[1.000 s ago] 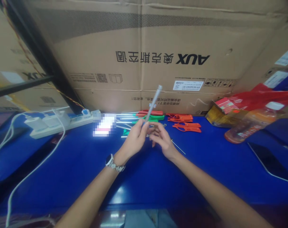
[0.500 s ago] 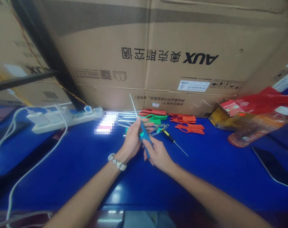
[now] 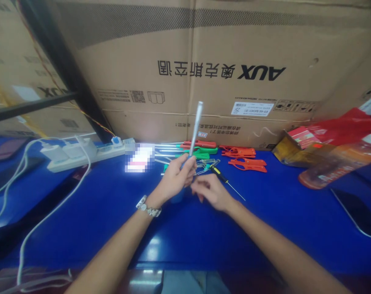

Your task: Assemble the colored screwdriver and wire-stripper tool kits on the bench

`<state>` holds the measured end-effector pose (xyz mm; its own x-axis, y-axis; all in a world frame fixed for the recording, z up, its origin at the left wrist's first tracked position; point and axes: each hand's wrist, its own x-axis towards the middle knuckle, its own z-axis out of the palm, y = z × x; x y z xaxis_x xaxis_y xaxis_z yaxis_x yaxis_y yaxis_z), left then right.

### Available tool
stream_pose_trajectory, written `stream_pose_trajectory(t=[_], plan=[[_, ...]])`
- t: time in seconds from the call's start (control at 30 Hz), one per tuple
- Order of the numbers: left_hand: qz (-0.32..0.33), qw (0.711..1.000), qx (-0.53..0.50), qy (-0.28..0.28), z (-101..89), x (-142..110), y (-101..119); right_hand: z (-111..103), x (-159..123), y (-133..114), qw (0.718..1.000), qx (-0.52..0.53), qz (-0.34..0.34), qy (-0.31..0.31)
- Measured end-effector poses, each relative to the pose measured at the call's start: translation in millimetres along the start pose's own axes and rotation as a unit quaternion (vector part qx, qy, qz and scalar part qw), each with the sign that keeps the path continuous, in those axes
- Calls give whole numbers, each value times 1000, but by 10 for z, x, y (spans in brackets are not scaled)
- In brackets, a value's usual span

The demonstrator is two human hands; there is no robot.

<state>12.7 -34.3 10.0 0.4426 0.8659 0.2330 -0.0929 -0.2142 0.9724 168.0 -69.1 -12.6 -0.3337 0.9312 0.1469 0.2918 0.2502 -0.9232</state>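
My left hand (image 3: 174, 177) is wrapped round a long-nosed lighter (image 3: 196, 128); its metal tube points up and slightly right. Most of the blue handle is hidden by the fingers, with a bit of blue showing beneath. Close by on the right, my right hand (image 3: 215, 192) has its fingers curled in; whether they hold something small is hidden. Just beyond it lies a screwdriver (image 3: 222, 175) with a black and yellow handle. Behind my hands are red lighters (image 3: 203, 144) and green lighters (image 3: 206, 151) with metal tubes.
Red-orange handle shells (image 3: 248, 164) lie right of centre. A power strip (image 3: 112, 154) with white cables and a lit, pixelated screen (image 3: 140, 158) are on the left. Right are an open box (image 3: 291, 151), a drink bottle (image 3: 338, 163) and a phone (image 3: 356, 208). A large carton (image 3: 136, 49) stands behind.
The lighter's tube swung from pointing up-left half a second ago to up-right now. My right hand has come off the blue handle, which it gripped then; my left hand still holds the lighter.
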Motion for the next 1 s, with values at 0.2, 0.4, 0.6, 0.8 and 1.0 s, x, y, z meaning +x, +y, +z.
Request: stream_pose_trajectory(t=[0.2, 0.4, 0.6, 0.8, 1.0], plan=[[93, 929, 353, -64, -78, -39, 5, -187, 79, -102, 955, 187, -76, 219], [83, 907, 405, -85, -86, -58, -25, -100, 81, -127, 946, 192, -77, 249], [67, 895, 435, -76, -133, -55, -17, -123, 114, -108, 958, 207, -51, 191], [93, 875, 467, -90, -143, -75, -30, -161, 135, -49, 969, 189, -45, 151], [93, 949, 302, -7, -114, -33, 37, -8, 90, 8, 980, 140, -58, 130]])
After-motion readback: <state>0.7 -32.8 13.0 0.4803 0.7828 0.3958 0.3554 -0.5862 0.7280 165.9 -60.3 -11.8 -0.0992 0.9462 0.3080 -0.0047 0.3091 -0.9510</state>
